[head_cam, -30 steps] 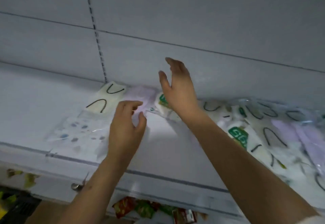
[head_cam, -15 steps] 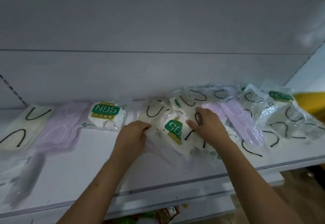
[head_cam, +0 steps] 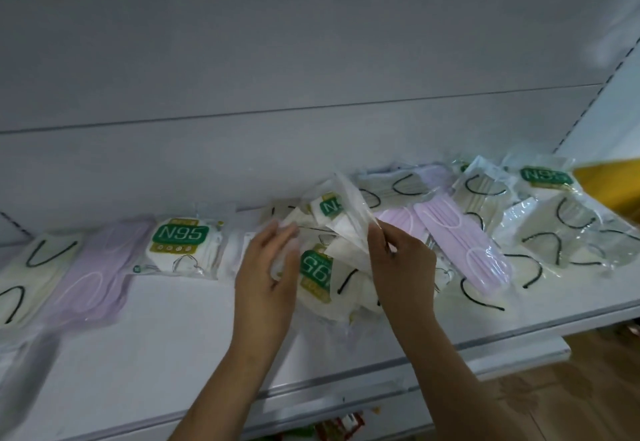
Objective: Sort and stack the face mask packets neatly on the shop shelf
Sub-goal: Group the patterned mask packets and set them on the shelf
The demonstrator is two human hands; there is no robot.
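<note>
Face mask packets lie along a white shop shelf. Both hands hold a clear N95 packet tilted up above a loose heap at the shelf's middle. My left hand grips its left edge, and my right hand pinches its right edge. To the left lie an N95 packet, a lilac packet and a cream packet with black loops. To the right lie pink packets and cream packets.
The grey back panel rises behind the shelf. A yellow object juts in at the right edge. Below the shelf's front lip, colourful packets show on a lower level, and wooden floor lies at the lower right.
The view swung right from the sorted packets to the heap. Both hands came down onto the heap, then lifted one N95 packet off it by its edges.
</note>
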